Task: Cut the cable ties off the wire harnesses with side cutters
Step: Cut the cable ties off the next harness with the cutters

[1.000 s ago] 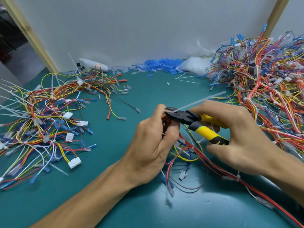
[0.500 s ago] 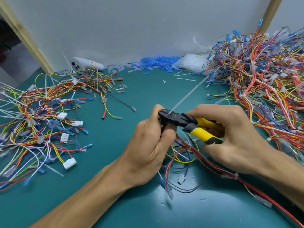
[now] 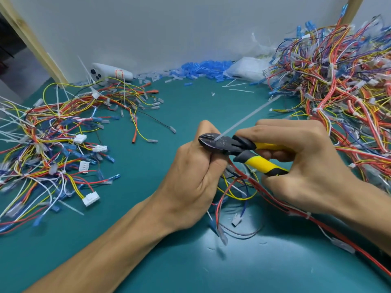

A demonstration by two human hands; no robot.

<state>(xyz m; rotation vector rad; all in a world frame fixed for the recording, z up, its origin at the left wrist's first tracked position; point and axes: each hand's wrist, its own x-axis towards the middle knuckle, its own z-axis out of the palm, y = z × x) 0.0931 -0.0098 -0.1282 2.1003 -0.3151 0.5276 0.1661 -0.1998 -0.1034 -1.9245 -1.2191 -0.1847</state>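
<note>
Left: a loose pile of harnesses [image 3: 53, 149] lies on the green mat [image 3: 148, 240], with white tie tails standing out of it.

Centre: the left hand [image 3: 190, 182] is curled tight round a bunch of the harness in work [image 3: 249, 185], with the thumb raised. Its red, yellow and blue wires trail below the hands and off to the lower right. The side cutters [image 3: 228, 144] have their black head right against that thumb. The jaws look closed, or nearly so, at the base of 1 cable tie [image 3: 247, 117], whose long white tail slants up and to the right.

Right: the right hand [image 3: 306, 166] is wrapped round both yellow handles, squeezing. Behind it, a larger tangled heap of harnesses [image 3: 338, 92] is stacked against the wall.

Risks, as judged:
1. The thumb could be nicked, because the blades sit touching it.
2. Wire insulation could be cut, because the bundle lies directly under the jaws and the view does not show how much the blades have caught.
3. The long tail could spring off when severed.
</note>
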